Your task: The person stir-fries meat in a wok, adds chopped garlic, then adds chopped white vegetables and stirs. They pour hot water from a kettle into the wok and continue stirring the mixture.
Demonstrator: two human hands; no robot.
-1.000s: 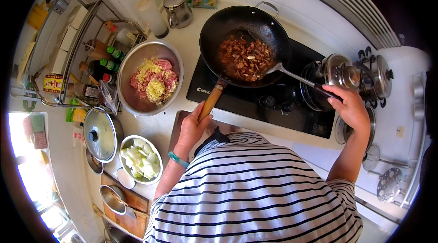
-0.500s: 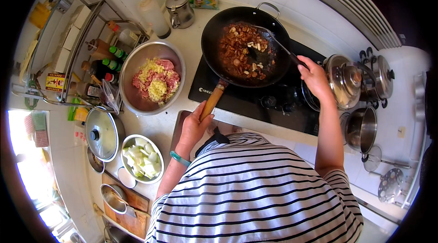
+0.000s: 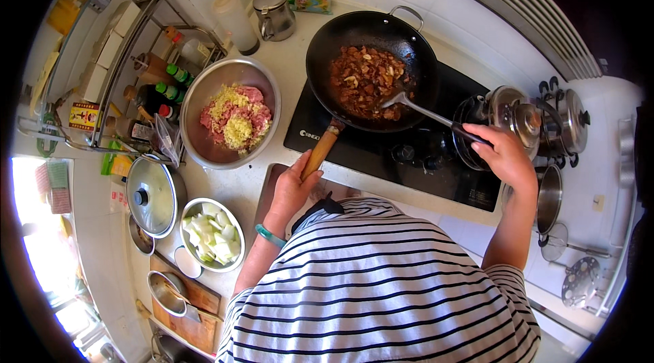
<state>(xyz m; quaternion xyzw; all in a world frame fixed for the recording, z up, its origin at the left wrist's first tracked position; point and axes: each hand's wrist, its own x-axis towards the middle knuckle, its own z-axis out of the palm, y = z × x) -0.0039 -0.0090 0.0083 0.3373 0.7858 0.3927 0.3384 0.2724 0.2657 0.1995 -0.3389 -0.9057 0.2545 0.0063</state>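
Head view: left hand (image 3: pixel 293 189), fingers wrapped around the wooden handle (image 3: pixel 320 152) of the black wok (image 3: pixel 371 70), which sits on the dark cooktop (image 3: pixel 409 152) at far centre. Right hand (image 3: pixel 507 159), fingers closed on the spatula (image 3: pixel 426 112); its blade rests in the browned meat (image 3: pixel 364 80). Left on the worktop: steel bowl (image 3: pixel 231 114) of minced meat; nearer, a smaller bowl (image 3: pixel 212 235) of chopped pale vegetable.

Counter: we see a pale worktop (image 3: pixel 279 46).
On it: black cooktop (image 3: pixel 409 152), steel mixing bowl (image 3: pixel 204 152), vegetable bowl (image 3: pixel 191 210), pot lid (image 3: pixel 153 193).
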